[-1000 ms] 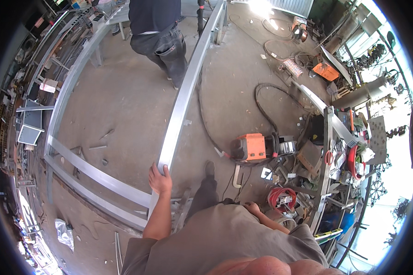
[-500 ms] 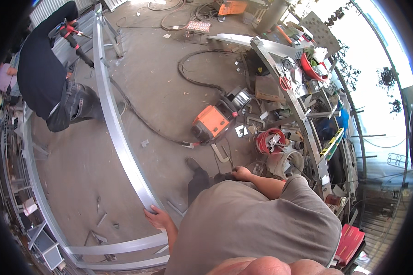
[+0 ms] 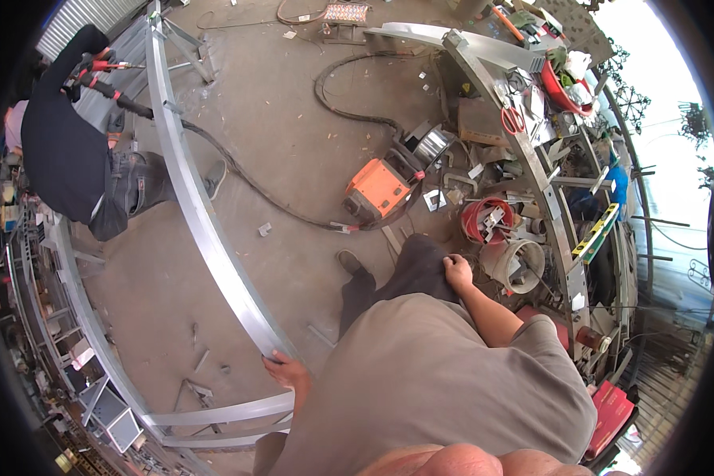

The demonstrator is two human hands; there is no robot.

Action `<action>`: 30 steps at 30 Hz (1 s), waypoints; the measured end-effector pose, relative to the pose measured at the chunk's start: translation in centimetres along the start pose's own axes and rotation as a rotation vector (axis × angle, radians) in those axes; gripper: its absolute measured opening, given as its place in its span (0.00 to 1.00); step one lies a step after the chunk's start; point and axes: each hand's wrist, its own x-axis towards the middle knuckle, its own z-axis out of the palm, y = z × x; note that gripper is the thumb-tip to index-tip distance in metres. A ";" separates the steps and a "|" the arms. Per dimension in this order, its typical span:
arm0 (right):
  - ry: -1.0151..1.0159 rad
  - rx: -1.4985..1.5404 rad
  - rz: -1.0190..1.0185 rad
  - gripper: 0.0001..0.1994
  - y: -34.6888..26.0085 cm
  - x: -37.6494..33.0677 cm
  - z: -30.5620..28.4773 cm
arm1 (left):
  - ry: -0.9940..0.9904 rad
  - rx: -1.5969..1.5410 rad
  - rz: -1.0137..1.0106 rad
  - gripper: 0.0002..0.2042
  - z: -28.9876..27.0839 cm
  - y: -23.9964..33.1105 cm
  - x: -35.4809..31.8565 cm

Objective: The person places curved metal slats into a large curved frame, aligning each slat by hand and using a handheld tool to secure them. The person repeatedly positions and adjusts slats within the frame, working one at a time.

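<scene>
My left hand (image 3: 289,371) is at the near end of a long silver metal beam (image 3: 214,252), its fingers curled over the edge. That beam is one side of a large rectangular frame, whose near crossbars (image 3: 222,414) run left from beside my forearm. On my dark-trousered right thigh rests my right hand (image 3: 457,272), fingers loosely bent and partly hidden, with no object seen in it. At the far left a co-worker (image 3: 67,151) in a dark top leans over the frame's far part, holding a red-and-black welding torch (image 3: 107,87).
An orange wire-feed machine (image 3: 379,187) stands on the floor, its black cable (image 3: 254,198) curving to the co-worker. To my right are a red bucket (image 3: 484,222), a white bucket (image 3: 512,268) and a cluttered metal rack holding red-handled scissors (image 3: 513,120) and a yellow level (image 3: 595,232).
My right hand has moved forward onto my thigh, and my right leg has come forward. The view has shifted slightly. My left hand stays at the beam's end.
</scene>
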 end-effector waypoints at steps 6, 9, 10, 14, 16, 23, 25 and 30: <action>-0.014 0.031 0.138 0.23 4.1 6.8 -3.4 | -0.052 0.222 -0.121 0.32 -0.5 2.9 0.1; -0.077 0.094 0.168 0.23 6.5 12.3 -4.7 | 0.102 0.371 -0.377 0.31 0.7 7.1 -1.5; -0.101 0.082 0.198 0.23 7.0 14.7 -5.5 | 0.072 0.343 -0.439 0.31 1.9 9.4 -2.5; -0.163 0.282 0.203 0.20 6.8 23.0 -9.1 | -0.635 0.958 0.261 0.32 5.1 18.1 -6.0; -0.235 0.471 0.245 0.19 5.6 25.4 -11.6 | -0.723 1.036 0.616 0.32 7.7 23.3 -7.6; -0.304 0.736 0.330 0.17 -1.7 32.3 -16.4 | -1.287 -0.690 -0.382 0.27 16.8 40.1 -6.3; -0.294 0.772 0.382 0.17 -3.8 34.1 -16.5 | -1.333 -0.659 -0.317 0.26 18.6 44.4 -4.7; -0.255 0.885 0.362 0.15 -10.2 38.7 -16.2 | -1.290 -0.463 -0.104 0.23 21.4 57.7 0.1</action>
